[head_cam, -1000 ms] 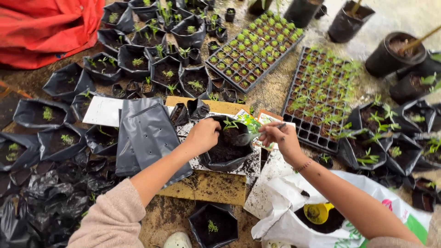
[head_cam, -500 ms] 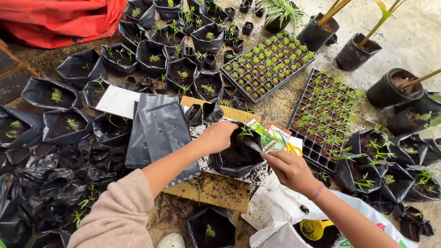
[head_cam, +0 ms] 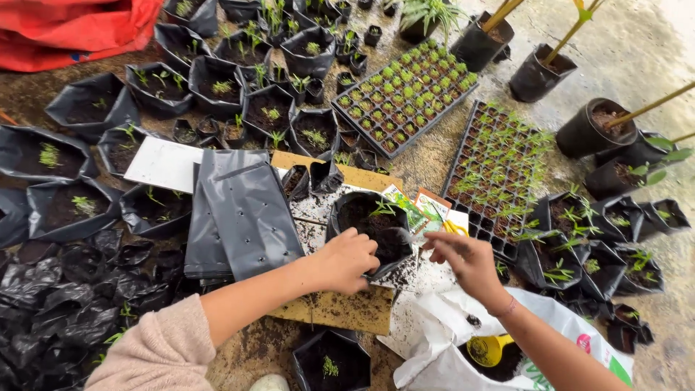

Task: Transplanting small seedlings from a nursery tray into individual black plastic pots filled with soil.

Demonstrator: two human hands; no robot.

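Note:
A black grow bag (head_cam: 362,217) full of dark soil stands upright on a soil-strewn white sheet, with a small green seedling (head_cam: 381,208) in it. My left hand (head_cam: 347,257) grips the bag's near rim. My right hand (head_cam: 463,257) hovers just right of the bag, its fingers loosely curled and pointing left, apart from the bag, with nothing visible in them. Colourful seed packets (head_cam: 420,210) lie right behind the bag.
A stack of flat black bags (head_cam: 239,210) lies to the left. Two seedling trays (head_cam: 405,94) (head_cam: 499,174) sit behind. A white sack (head_cam: 434,362) of soil with a yellow scoop (head_cam: 489,347) is near right. Filled bags (head_cam: 268,108) and staked pots (head_cam: 597,130) ring the spot.
My right hand has drawn back from the seedling to the bag's right side. My left hand has moved to the near rim. The view has shifted slightly.

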